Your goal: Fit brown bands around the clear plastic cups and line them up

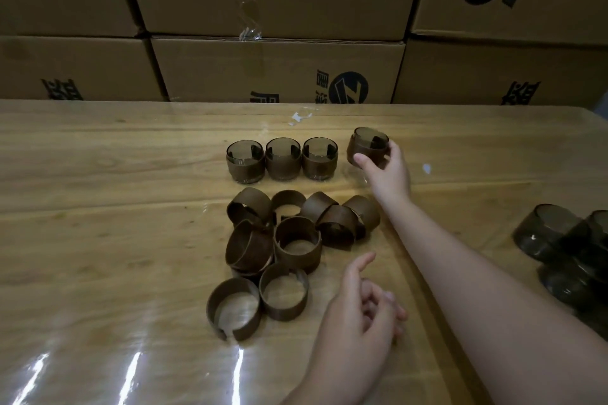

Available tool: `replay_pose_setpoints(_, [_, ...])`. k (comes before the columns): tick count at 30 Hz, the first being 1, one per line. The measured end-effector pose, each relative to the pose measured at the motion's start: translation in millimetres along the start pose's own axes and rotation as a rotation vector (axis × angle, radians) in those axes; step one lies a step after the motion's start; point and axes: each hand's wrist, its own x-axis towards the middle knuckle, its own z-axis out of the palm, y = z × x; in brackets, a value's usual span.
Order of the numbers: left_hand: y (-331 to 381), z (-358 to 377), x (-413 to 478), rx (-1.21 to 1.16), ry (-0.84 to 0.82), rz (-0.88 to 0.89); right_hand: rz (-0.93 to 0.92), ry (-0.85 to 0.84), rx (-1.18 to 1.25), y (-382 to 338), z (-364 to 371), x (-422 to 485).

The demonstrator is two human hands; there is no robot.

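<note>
Gripping a banded cup (363, 143) between thumb and fingers, the right hand (386, 174) held it tilted just beside the right end of a row of three banded cups (283, 159) on the wooden table (98, 207). The left hand (358, 316) was nearer the person, fingers loosely curled and holding nothing, beside a heap of loose brown bands (286, 240). Bare dark-tinted cups (556, 240) lay piled at the table's right edge. Cardboard boxes (276, 69) stood stacked behind.
</note>
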Motion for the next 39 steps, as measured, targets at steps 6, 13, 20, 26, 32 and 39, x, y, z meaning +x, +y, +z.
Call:
replay_pose_setpoints(6, [-3, 1, 1, -0.027, 0.005, 0.007, -0.051, -0.069, -0.097, 4, 6, 9])
replay_pose_setpoints(13, [-2, 1, -1, -0.013, 0.015, 0.029, -0.068, -0.045, -0.209, 10, 8, 9])
replay_pose_setpoints(20, [-1, 0, -2, 0.014, 0.025, 0.049, -0.060, 0.007, -0.135, 11, 8, 10])
replay_pose_setpoints(26, [0, 0, -1, 0.011, 0.018, 0.044, -0.089, -0.033, -0.220, 10, 8, 10])
replay_pose_setpoints(32, [1, 0, -1, 0.026, 0.022, 0.038, -0.071, -0.035, -0.209, 9, 6, 8])
replay_pose_setpoints(39, [3, 0, -1, 0.025, 0.032, 0.032, -0.058, -0.035, -0.203, 8, 5, 5])
